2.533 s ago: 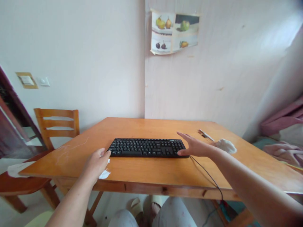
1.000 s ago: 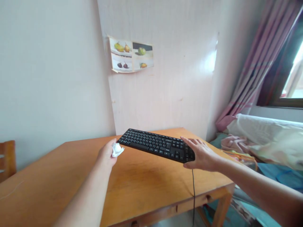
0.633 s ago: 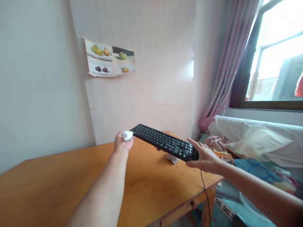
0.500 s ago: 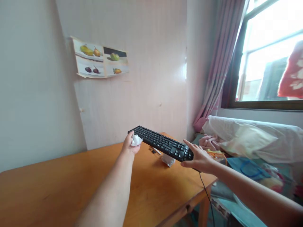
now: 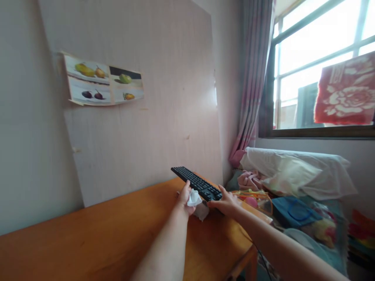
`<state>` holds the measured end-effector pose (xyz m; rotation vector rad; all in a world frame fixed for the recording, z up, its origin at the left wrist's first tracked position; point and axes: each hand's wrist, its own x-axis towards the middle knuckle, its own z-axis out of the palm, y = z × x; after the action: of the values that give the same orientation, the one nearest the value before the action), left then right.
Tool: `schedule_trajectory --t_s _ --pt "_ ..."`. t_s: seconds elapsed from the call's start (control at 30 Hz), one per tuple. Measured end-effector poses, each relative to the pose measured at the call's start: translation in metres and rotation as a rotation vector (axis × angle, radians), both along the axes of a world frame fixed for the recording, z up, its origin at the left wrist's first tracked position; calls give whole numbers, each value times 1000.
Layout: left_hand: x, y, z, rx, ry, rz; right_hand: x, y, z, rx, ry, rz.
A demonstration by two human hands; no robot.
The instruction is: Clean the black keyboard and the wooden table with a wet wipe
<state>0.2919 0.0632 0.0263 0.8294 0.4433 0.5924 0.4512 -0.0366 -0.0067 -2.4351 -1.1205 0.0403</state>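
Observation:
A black computer keyboard (image 5: 197, 182) is held slanted above the wooden table (image 5: 117, 230), its far left end pointing toward the wall. My right hand (image 5: 227, 201) grips its near right end between thumb and fingers. At the keyboard's front edge, around its middle, is my left hand (image 5: 186, 198), closed on a crumpled white tissue (image 5: 194, 198). The left thumb reaches up to the keys; whether the hidden fingers also support the keyboard from below I cannot tell. Beneath the keyboard another crumpled white piece (image 5: 202, 211) shows on the table, partly covered.
The keyboard's cable (image 5: 264, 262) hangs off the table's right edge. Beyond that edge lie a blue bag (image 5: 293, 210), white cloth (image 5: 295, 168) and pink cloth (image 5: 250, 180). Fruit pictures (image 5: 105, 82) are taped to the wall behind. A curtain (image 5: 252, 78) hangs beside the window.
My left hand, with the tissue, has shifted from the keyboard's left end to its middle front edge. The keyboard now points farther away from me. The view has turned right.

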Motion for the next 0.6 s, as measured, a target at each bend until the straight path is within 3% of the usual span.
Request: schedule_trajectory --t_s 0.13,0.3,0.6 --pt "9 4 -6 -21 22 -27 0 11 -3 15 31 -36" --pt "6 11 -12 -64 10 27 0 20 1 -38 6 -66" --pt "-39 30 -22 -104 -36 224 -9 30 -8 -149 -38 -88"
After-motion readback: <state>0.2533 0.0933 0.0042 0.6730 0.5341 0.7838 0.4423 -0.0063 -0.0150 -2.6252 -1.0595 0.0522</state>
